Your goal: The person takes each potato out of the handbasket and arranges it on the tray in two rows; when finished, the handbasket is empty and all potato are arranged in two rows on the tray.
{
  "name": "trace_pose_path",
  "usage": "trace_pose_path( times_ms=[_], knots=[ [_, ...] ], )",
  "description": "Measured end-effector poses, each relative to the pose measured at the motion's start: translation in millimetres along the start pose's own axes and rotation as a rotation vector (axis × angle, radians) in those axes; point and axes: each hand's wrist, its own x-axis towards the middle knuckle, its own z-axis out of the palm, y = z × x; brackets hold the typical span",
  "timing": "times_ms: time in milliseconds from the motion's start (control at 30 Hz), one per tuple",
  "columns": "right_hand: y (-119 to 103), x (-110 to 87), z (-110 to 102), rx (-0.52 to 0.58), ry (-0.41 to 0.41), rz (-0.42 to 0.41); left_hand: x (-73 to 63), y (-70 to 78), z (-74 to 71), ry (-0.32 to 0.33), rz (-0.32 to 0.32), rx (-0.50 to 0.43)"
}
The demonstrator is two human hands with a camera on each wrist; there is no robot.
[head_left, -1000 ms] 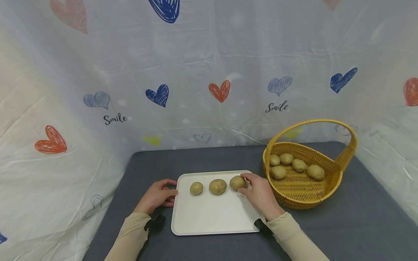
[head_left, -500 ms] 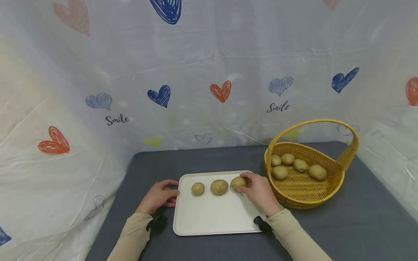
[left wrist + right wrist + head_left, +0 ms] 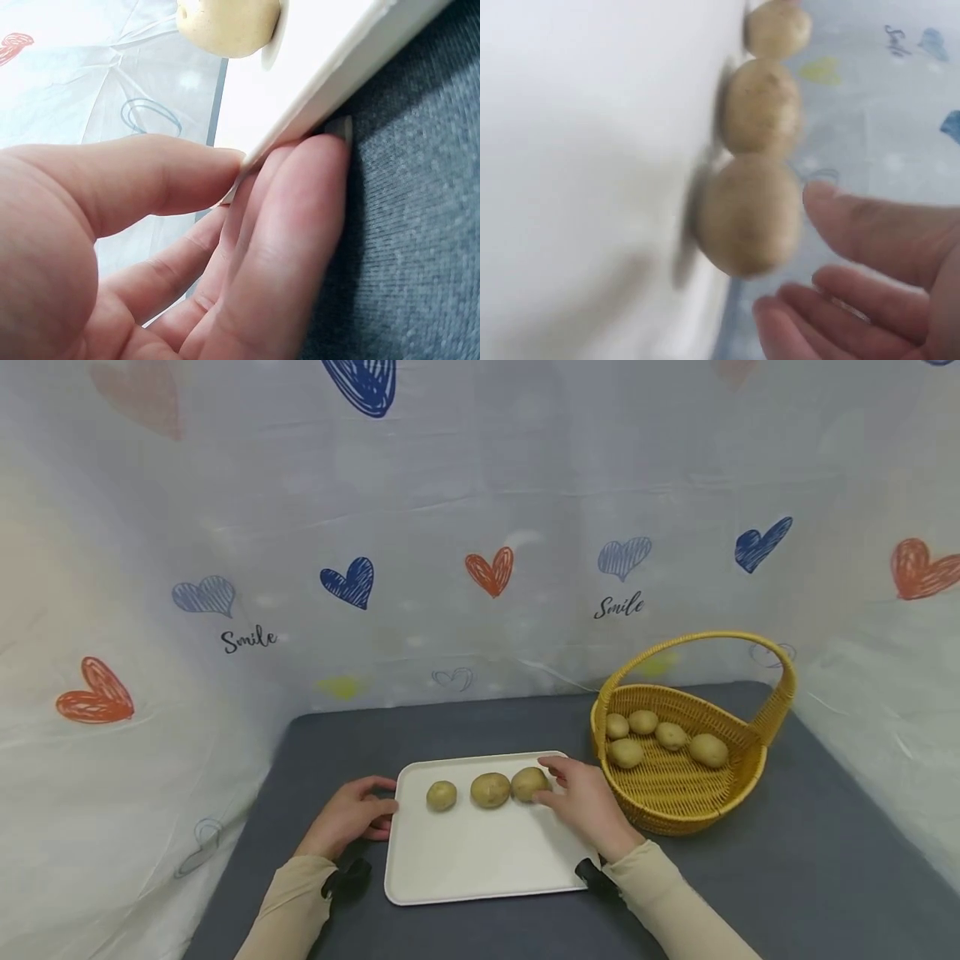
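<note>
A white tray [image 3: 487, 860] lies on the dark cloth with three potatoes in a row along its far part. My left hand [image 3: 351, 817] pinches the tray's left edge, thumb at the rim and fingers against the outer side, as the left wrist view shows. My right hand [image 3: 588, 802] is beside the right-hand potato [image 3: 750, 217], thumb and fingers spread apart around its near end. A gap shows between hand and potato in the blurred right wrist view. That potato sits against the middle potato [image 3: 491, 790]. The left potato [image 3: 442, 795] stands a little apart in the head view.
A yellow wicker basket [image 3: 678, 822] with a tall handle stands right of the tray, close to my right hand. Several potatoes [image 3: 708, 750] lie in it. Behind the table hangs a white curtain [image 3: 420, 468] printed with hearts.
The right-hand potato has shifted left, closing its gap to the middle one. My right hand's fingers have loosened from it. My left hand stays at the tray edge; the head view has swung slightly.
</note>
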Motion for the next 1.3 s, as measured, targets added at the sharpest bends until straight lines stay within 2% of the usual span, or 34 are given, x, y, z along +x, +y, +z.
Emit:
trace_pose_path(
  times_ms=[100,167,267,333,467,600,733,833,1100,1300],
  knots=[
    [-6,-6.9,-20,0.028,-0.057,-0.066,-4.9,-4.3,-7.7,0.024,-0.031,0.011],
    [-6,-11.4,-42,0.051,-0.095,-0.088,-5.9,-6.1,-11.0,0.027,-0.038,0.015],
    [6,-12.4,-82,0.037,-0.109,-0.109,-5.4,-7.2,-13.4,0.025,-0.037,0.016],
    [21,-9.7,-109,-0.005,-0.106,-0.101,-5.0,-7.5,-13.8,0.025,-0.039,0.018],
    [59,-1.9,-157,-0.109,-0.12,-0.035,-5.4,-6.8,-13.9,0.033,-0.045,0.021],
    [99,2.5,-186,-0.2,-0.14,0.019,-5.3,-5.4,-13.8,0.033,-0.046,0.034],
    [127,2.0,-195,-0.266,-0.123,0.014,-5.7,-5.3,-12.8,0.023,-0.058,0.041],
    [140,0.8,-195,-0.298,-0.102,-0.002,-5.4,-5.1,-11.5,0.019,-0.059,0.046],
    [148,4.3,-197,-0.365,-0.089,-0.026,-0.7,-0.5,-5.9,0.021,-0.039,0.037],
    [153,3.0,-198,-0.402,-0.101,-0.01,3.1,1.7,0.8,0.011,-0.035,0.033]
  ],
)
